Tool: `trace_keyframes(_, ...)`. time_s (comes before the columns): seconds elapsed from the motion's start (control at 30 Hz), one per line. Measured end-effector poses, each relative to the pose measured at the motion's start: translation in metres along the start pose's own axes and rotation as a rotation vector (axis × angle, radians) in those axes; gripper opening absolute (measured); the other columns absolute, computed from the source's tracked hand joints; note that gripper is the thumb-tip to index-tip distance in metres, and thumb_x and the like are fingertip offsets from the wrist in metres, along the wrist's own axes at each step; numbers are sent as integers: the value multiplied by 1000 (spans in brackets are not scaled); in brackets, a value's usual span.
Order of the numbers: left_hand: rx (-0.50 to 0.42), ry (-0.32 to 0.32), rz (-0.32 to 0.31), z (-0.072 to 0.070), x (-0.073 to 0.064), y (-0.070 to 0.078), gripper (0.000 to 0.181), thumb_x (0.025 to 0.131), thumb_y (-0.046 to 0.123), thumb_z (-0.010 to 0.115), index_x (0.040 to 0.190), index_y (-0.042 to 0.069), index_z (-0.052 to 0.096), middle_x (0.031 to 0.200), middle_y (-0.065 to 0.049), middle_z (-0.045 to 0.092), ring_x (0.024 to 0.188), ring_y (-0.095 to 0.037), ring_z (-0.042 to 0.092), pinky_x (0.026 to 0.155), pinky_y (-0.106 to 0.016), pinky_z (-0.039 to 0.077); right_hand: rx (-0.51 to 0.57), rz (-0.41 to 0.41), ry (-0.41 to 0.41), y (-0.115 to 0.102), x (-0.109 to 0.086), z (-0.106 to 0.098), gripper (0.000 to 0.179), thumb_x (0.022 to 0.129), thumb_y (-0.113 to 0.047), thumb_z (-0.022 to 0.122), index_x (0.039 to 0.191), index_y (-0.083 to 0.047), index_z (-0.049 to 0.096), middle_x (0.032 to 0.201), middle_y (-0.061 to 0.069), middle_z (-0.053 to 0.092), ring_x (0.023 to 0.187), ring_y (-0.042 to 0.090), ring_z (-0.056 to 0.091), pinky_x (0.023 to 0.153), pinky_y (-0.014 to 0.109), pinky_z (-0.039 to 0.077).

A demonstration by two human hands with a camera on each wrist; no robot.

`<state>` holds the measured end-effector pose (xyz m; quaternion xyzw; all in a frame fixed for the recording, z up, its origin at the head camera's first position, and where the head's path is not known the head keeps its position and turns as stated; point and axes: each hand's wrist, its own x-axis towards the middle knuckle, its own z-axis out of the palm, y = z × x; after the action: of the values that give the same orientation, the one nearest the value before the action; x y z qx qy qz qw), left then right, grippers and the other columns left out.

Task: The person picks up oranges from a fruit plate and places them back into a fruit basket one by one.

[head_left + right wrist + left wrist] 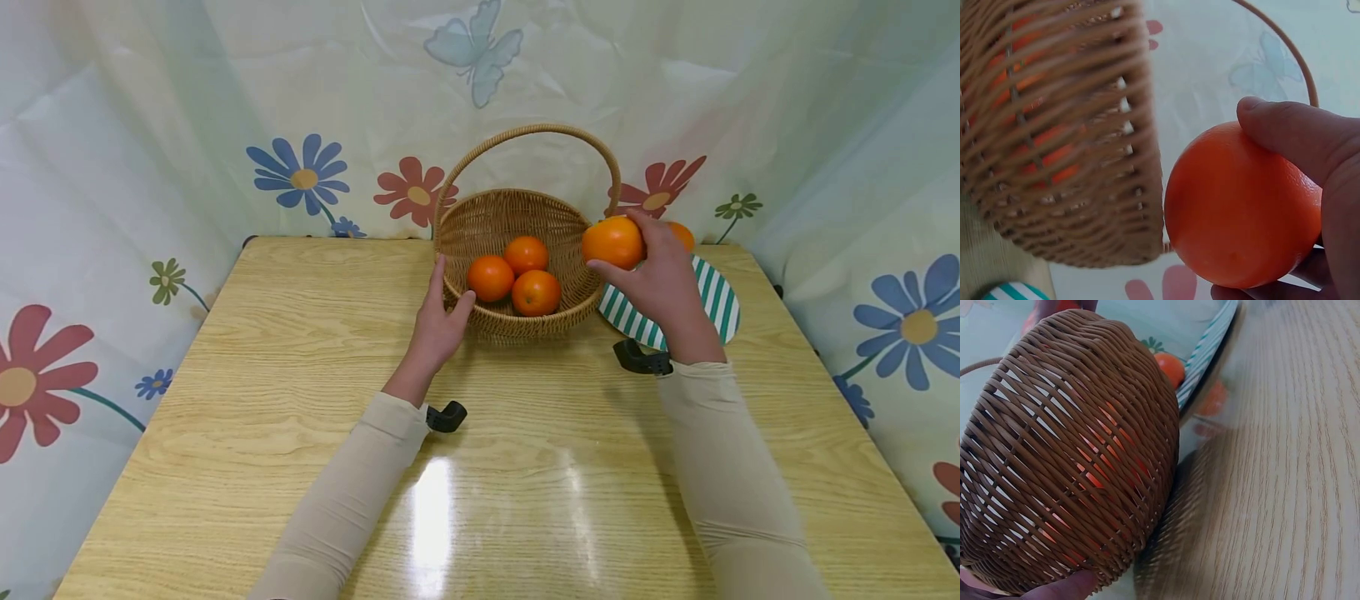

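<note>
- The basket (551, 332) stands close to the desk's far edge, a little right of its middle, with its handle (540, 129) arching up over the opening.
- Three oranges lie inside, grouped toward the near rim: a left one (491, 278), a back one (526, 253) and a front one (536, 293).
- The left hand (438, 329) is against the basket's near left side, its fingers fairly straight along the wall and its thumb spread apart at the front; the left wrist view shows the thumb touching the weave outside.
- The right hand (663, 271) is partly closed round a fourth orange (612, 242), thumb on one side and fingers on the other, so the hand is only as wide as the fruit.
- That fruit is held up at the basket's right rim; whether the two touch, I cannot tell.
- A striped plate (720, 292), green and white, lies near the desk's far right corner, just beside the basket and partly hidden by the right hand.
- A fifth orange (681, 237) is at the plate's far side, mostly behind the same hand.
- Both arms, in pale sleeves (360, 483), reach in over the near edge of the desk (300, 375).
- A flowered curtain (187, 108) hangs beyond the far edge.
</note>
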<state>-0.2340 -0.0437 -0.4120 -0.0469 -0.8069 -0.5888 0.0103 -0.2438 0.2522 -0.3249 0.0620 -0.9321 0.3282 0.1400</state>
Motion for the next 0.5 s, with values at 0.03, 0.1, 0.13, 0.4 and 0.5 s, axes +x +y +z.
trace_keyframes(0.03,0,0,0,0,0,0,76,98,44,50,157,32,4,162,15,14,149,-23,19,118,-50,24,-1,-7,-4,-1,0,1,86,80,-53,73,149,-17,37,144,16,45,120,38,46,96,59,43)
trace_keyframes(0.1,1,-2,0,0,-1,0,76,98,44,50,157,32,4,162,14,13,149,-23,19,118,-49,24,-8,-13,-15,-4,-1,3,87,80,-54,72,150,-16,37,146,15,44,121,38,46,97,59,42)
trace_keyframes(0.13,2,-2,1,0,-1,0,76,98,44,50,157,32,4,162,14,13,149,-23,19,118,-50,24,-12,-15,-20,-5,-1,4,87,80,-54,72,150,-16,36,147,14,44,122,39,46,98,59,42)
trace_keyframes(0.4,-3,-5,8,0,0,-1,75,98,45,49,157,32,5,162,13,13,149,-24,19,118,-50,23,-31,-58,-62,-13,-2,12,89,82,-55,70,153,-16,31,152,14,39,129,39,44,102,58,40)
trace_keyframes(0.5,-4,0,10,0,1,-2,74,98,42,50,157,32,5,162,12,13,149,-24,19,118,-51,23,-27,-68,-77,-15,-2,17,90,82,-55,70,153,-16,31,151,14,39,129,38,45,102,57,40)
